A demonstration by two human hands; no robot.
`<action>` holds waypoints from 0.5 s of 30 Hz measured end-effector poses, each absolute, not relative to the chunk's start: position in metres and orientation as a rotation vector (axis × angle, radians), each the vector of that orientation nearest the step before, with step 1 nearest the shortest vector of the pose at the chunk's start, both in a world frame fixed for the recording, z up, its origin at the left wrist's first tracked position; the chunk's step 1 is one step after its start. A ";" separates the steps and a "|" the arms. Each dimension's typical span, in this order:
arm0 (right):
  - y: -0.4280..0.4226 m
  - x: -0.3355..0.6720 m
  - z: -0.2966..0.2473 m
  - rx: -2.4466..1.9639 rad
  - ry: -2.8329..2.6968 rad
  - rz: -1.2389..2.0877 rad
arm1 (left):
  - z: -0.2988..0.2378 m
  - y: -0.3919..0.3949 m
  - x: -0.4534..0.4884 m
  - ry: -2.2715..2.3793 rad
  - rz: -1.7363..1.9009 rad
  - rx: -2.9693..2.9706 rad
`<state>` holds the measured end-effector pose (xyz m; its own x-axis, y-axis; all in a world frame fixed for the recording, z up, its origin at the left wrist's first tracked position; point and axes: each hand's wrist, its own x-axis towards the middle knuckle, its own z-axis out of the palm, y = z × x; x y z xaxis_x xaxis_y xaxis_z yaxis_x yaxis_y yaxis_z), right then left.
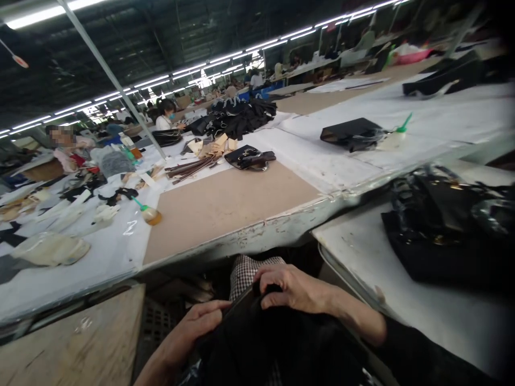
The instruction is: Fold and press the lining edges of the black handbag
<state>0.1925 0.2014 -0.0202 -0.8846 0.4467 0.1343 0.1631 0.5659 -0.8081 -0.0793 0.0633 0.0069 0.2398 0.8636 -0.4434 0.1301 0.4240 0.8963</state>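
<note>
Blk. item point(249, 343) is held low in front of the body, nr. the worktable point(257, 236). Its top edge is pinched betw. thumb & fingers of R hand point(287, 287); L hand point(201, 319), set apart, is laid along L edge, grip can't be told. Checked cloth point(241, 272) is seen just beyond.

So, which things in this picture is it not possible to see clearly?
All in the head view:
Black item at left hand and right hand: lower part cut off by bottom edge.
Black bag on right: blurred, end lost at dark right edge.
Far workers: too small.
</note>
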 end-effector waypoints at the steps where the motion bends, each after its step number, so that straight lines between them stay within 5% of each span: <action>1: 0.202 0.189 -0.021 -0.531 -2.485 1.233 | 0.004 0.058 -0.085 1.216 0.695 1.032; 10: 0.213 0.166 -0.028 -0.708 -2.479 1.329 | 0.008 0.009 -0.072 1.931 0.938 1.378; 15: 0.218 0.162 -0.031 -0.724 -2.428 1.389 | 0.005 0.010 -0.067 1.931 0.960 1.109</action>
<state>0.1622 0.2176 -0.0308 -0.8447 0.5346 -0.0271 0.2943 0.4216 -0.8577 -0.0667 0.0101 0.0052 -0.3871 0.8988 -0.2059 0.3784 0.3585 0.8534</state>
